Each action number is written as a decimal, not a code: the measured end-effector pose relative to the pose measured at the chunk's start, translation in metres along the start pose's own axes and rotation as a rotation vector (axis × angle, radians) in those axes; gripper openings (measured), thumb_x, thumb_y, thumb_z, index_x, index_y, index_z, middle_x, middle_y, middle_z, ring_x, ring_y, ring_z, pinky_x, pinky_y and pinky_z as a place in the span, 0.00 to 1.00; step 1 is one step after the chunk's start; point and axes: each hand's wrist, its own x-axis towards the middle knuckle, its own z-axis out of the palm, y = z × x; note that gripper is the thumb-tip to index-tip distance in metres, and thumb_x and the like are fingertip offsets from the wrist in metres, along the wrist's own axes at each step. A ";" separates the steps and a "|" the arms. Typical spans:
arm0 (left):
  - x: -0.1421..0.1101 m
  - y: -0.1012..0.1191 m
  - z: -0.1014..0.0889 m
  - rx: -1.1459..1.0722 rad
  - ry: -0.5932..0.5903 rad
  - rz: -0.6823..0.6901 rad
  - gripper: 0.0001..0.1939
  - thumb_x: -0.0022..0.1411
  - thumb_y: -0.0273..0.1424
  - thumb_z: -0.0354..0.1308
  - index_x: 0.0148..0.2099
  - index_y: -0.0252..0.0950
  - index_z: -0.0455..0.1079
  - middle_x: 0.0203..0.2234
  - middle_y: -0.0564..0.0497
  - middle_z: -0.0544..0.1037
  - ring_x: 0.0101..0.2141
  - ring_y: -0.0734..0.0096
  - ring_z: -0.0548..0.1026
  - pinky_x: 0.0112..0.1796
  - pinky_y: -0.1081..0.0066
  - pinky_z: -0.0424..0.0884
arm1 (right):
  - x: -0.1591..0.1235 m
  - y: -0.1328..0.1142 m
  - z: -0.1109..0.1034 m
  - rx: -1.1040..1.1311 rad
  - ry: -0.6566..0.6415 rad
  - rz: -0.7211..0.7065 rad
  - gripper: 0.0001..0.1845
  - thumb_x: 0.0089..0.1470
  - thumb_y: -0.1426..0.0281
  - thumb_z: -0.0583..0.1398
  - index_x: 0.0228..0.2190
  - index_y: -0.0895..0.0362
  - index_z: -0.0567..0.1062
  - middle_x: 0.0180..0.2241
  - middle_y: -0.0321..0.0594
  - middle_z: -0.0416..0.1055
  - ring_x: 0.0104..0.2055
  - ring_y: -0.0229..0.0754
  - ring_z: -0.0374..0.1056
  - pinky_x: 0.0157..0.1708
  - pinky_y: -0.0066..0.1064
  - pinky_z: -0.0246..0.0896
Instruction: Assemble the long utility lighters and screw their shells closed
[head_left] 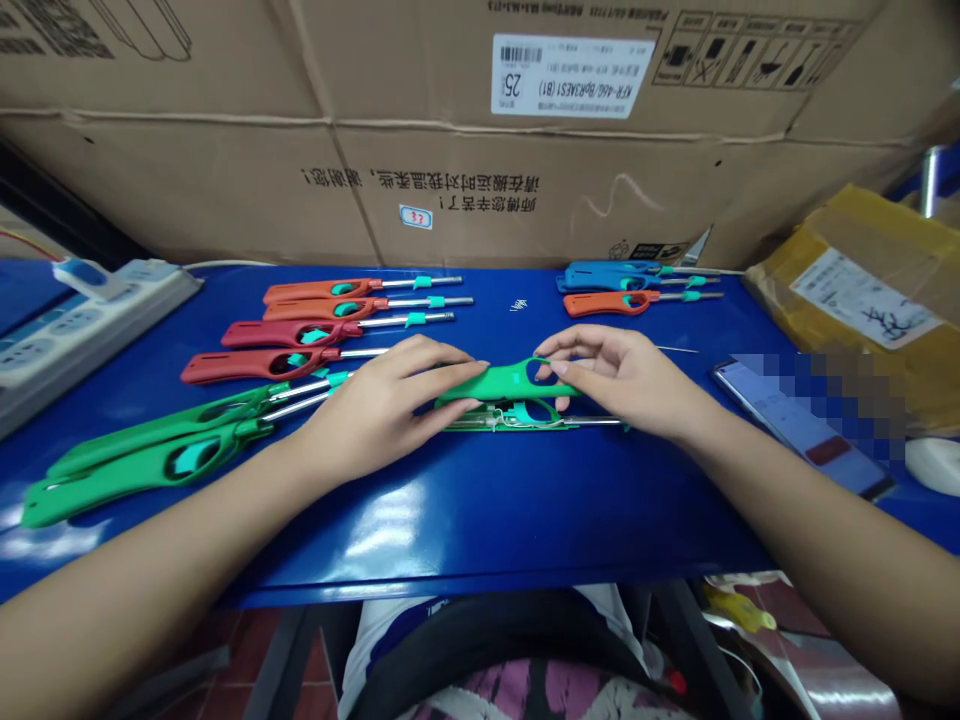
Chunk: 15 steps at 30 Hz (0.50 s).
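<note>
Between my hands is a green lighter casing half [504, 381]. My left hand [394, 405] pinches its left end between thumb and fingers, and my right hand [611, 380] grips the ring-shaped trigger end. Just below it on the table lies an opened green utility lighter [517, 415], its inner parts, a thin wire and a teal trigger showing, its metal tube pointing right. The casing half partly covers it; whether the two touch I cannot tell. Left of my left hand lie green lighters [150, 460], the nearest ones to that arm.
Red and orange lighters [292, 332] lie in rows at the back left, blue and orange ones [611, 302] at the back right. A power strip [97, 320] borders the left, a phone [802, 425] and taped parcel [862, 300] the right. A cardboard wall [247, 200] closes the back.
</note>
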 end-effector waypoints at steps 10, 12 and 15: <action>0.000 -0.009 -0.012 -0.176 -0.218 -0.039 0.15 0.67 0.34 0.60 0.53 0.34 0.76 0.43 0.45 0.81 0.44 0.62 0.79 0.49 0.62 0.76 | -0.008 -0.003 0.002 -0.654 -0.134 -0.444 0.18 0.56 0.66 0.67 0.48 0.56 0.77 0.42 0.42 0.74 0.42 0.43 0.70 0.44 0.34 0.66; -0.001 -0.009 -0.012 -0.187 -0.248 -0.045 0.15 0.67 0.34 0.60 0.53 0.35 0.76 0.43 0.45 0.81 0.43 0.62 0.78 0.49 0.62 0.75 | -0.008 -0.003 0.002 -0.645 -0.168 -0.449 0.16 0.56 0.68 0.66 0.47 0.56 0.77 0.44 0.43 0.74 0.45 0.43 0.71 0.46 0.35 0.66; -0.001 -0.009 -0.010 -0.171 -0.276 -0.053 0.15 0.66 0.34 0.60 0.53 0.36 0.77 0.43 0.45 0.81 0.44 0.61 0.78 0.50 0.60 0.75 | -0.008 -0.002 0.002 -0.676 -0.199 -0.444 0.15 0.56 0.70 0.66 0.46 0.56 0.77 0.45 0.43 0.73 0.47 0.44 0.70 0.48 0.36 0.65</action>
